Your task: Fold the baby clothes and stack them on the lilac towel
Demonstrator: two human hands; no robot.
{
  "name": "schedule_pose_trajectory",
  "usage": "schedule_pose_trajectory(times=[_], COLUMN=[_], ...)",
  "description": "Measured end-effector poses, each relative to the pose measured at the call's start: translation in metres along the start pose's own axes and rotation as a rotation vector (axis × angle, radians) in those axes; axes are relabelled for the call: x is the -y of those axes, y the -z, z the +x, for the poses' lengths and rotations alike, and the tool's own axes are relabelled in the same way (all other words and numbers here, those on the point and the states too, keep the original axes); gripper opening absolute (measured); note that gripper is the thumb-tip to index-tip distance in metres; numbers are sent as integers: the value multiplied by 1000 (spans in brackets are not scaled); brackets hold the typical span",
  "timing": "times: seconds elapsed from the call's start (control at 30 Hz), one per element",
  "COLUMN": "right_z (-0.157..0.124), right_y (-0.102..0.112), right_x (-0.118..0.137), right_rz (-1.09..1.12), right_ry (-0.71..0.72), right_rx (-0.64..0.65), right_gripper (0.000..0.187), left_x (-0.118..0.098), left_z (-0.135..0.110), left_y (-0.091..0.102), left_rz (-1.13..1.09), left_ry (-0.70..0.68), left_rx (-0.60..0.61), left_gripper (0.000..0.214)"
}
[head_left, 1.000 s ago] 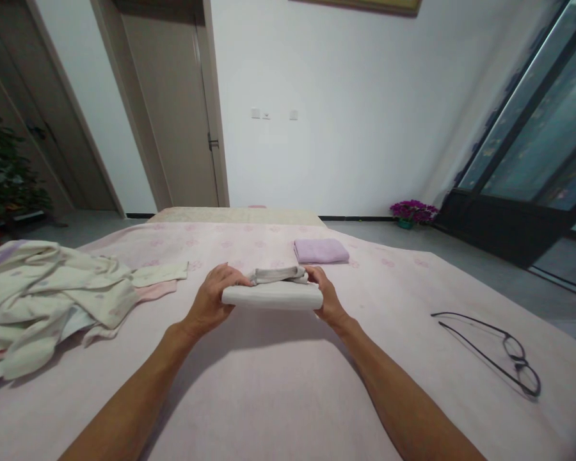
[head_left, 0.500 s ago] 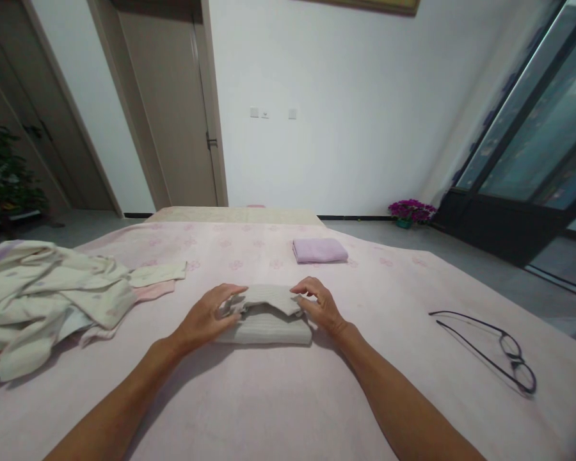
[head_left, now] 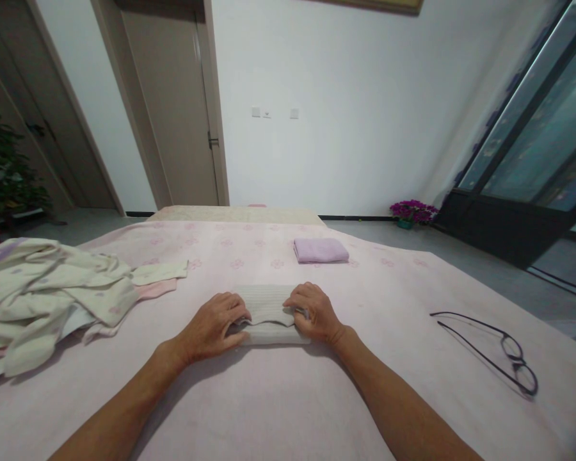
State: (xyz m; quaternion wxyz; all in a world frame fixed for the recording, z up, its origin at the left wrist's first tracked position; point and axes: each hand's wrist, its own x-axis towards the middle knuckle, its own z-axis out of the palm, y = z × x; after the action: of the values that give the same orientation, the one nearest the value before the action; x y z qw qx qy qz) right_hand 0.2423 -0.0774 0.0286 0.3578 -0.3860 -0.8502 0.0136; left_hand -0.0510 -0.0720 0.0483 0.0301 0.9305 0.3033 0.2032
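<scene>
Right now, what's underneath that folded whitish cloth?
The pink sheet shows around the folded whitish cloth, which appears to rest on it; whatever is directly beneath is covered.

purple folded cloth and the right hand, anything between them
Nothing but bare pink sheet shows between the purple folded cloth and the right hand in the head view.

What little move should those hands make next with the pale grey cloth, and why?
I'd probably smooth the near edge of the upper layer of the pale grey cloth flat against the lower band: that edge curves rather than running straight, and the left hand and right hand are already on the cloth's two ends.
</scene>
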Motion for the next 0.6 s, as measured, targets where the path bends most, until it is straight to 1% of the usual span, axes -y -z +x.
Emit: schedule_pose_trajectory(times=[0.07, 0.13, 0.17, 0.23, 0.3, 0.33, 0.37, 0.43, 0.47, 0.5, 0.53, 0.6], right_z=[1, 3, 3, 5, 7, 8, 9, 10, 10, 11, 11, 13], right_y=[-1, -2, -1, 1, 2, 1, -1, -8, -13, -18, -23, -27], right_x=[3, 6, 8, 15, 26, 32, 39, 52, 57, 61, 64, 67], right_rz=[5, 6, -12, -76, -130, -144, -148, -151, -160, -174, -189, -215], right_ry=[65, 99, 97, 59, 26, 22, 21, 12, -3, -23, -41, -67], right_rx=[70, 163, 195, 218, 211, 202, 199, 217, 232, 246, 258, 282], right_gripper=[33, 29, 27, 23, 18, 22, 34, 64, 73, 76, 75, 61], left_x=[-7, -11, -11, -11, -8, -6, -4, -2, -1, -2, -2, -5], left_z=[1, 1, 0, -2, -3, -4, -5, -5, -5, -5, -4, -4], left_y=[1, 0, -1, -6, -13, -16, -20, -25, -27, -29, -30, -29], left_rz=[20, 44, 55, 73, 81, 80, 76, 56, 43, 29, 16, -6], left_ry=[-36, -56, -61, -78, -105, -117, -128, -146, -154, -163, -169, -171], left_rx=[38, 66, 69, 42, -31, -80, -135, -248, -302, -352, -389, -422], left_gripper=[33, 42, 45, 44, 39, 35, 32, 29, 28, 28, 27, 24])
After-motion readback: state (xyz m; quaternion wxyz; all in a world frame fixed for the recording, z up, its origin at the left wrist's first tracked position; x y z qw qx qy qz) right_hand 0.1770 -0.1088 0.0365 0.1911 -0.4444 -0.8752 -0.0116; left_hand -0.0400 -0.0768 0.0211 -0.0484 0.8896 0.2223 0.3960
